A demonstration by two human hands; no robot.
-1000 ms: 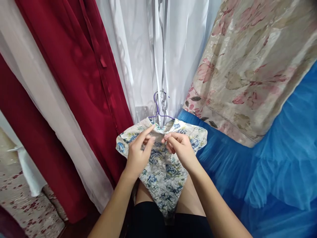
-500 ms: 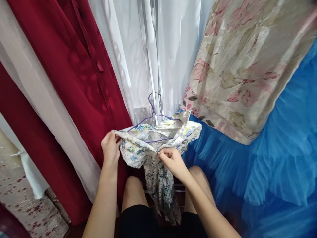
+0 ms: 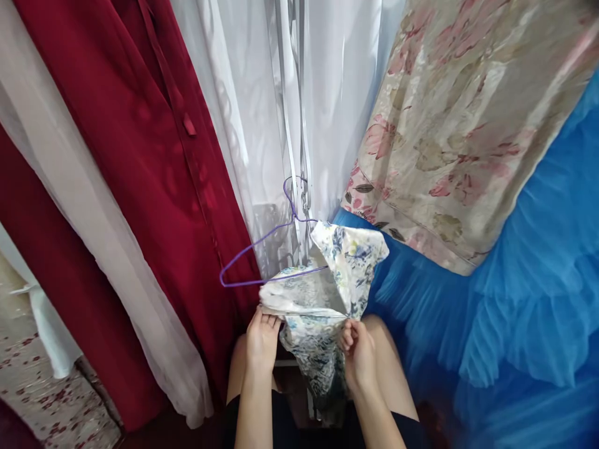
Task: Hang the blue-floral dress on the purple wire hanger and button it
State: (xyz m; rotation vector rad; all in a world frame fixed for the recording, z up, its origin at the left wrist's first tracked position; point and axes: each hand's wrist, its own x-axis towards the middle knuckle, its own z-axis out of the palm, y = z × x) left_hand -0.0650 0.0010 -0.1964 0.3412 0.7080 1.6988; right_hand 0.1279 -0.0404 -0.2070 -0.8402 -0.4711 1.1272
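A small white garment with blue flowers hangs half off a thin purple wire hanger. The hanger's left arm is bare and sticks out to the left; its hook sits among hanging white ribbons. My left hand pinches the garment's lower left edge. My right hand grips the cloth on the right, fingers curled. Both hands are low, just above my knees, with the cloth drooping between them.
A dark red dress and sheer white fabric hang to the left and behind. A beige dress with pink flowers hangs at upper right over blue tulle. A patterned floor shows at lower left.
The garment has slid off the hanger's left arm, which now shows bare. Both hands have dropped lower, and my left hand has moved right, closer to my right hand.
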